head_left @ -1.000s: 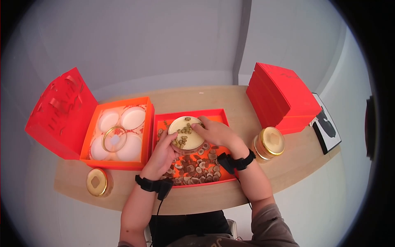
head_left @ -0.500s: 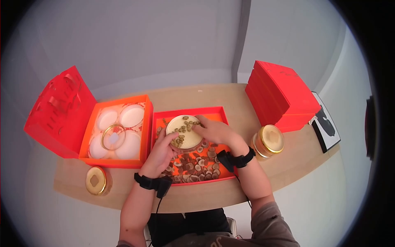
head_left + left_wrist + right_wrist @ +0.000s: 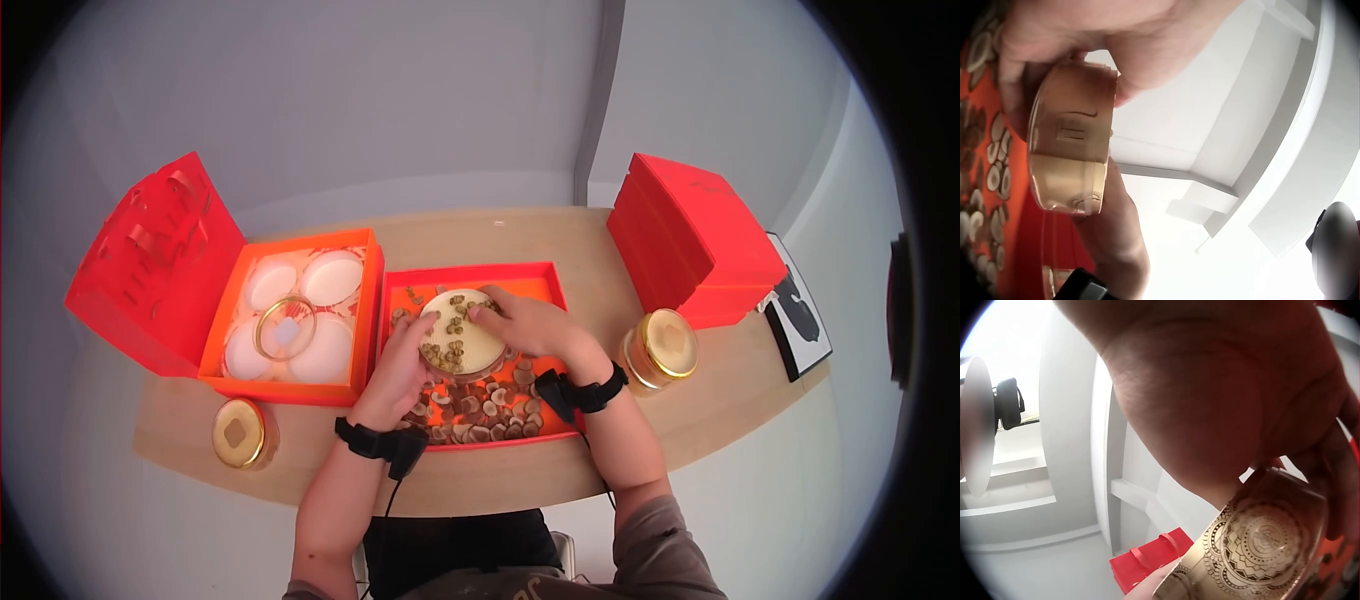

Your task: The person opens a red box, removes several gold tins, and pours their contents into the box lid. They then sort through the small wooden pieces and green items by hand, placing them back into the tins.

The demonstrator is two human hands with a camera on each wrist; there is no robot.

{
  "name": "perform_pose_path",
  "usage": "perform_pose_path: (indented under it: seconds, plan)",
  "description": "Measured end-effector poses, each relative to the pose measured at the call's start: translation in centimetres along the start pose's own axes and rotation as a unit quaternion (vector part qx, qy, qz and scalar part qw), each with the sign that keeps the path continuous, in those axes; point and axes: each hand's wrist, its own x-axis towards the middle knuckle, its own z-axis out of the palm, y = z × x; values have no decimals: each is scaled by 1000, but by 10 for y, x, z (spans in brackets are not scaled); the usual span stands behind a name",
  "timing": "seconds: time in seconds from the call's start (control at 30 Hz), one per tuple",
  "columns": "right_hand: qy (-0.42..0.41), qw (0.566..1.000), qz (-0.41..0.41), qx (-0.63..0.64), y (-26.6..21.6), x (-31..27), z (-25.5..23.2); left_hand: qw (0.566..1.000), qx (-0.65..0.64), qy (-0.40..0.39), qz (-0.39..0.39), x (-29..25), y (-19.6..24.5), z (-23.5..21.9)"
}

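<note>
This is an indoor room with plain grey walls (image 3: 400,110) and, in the left wrist view, a white ceiling (image 3: 1260,75) with stepped edges; it could be an office or a small packing room, and the pictures do not settle which. A light wooden desk (image 3: 440,230) carries an open red gift box (image 3: 160,270) at left, a red box (image 3: 715,250) at far right, a shallow red tray (image 3: 480,270) between them, and gold-lidded jars, the left jar (image 3: 240,433) and the right jar (image 3: 665,345), which suggest packing.
</note>
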Motion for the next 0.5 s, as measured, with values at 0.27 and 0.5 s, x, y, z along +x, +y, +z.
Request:
perform_pose_path:
  seconds: [0.27,0.5]
  plan:
    - [3,1000,13,3,-4,-1,3,993,116,6,18,-3,-1,5]
    - [-10,1000,-11,-24,4,4,5,999,27,-28,-13,1,2,-4]
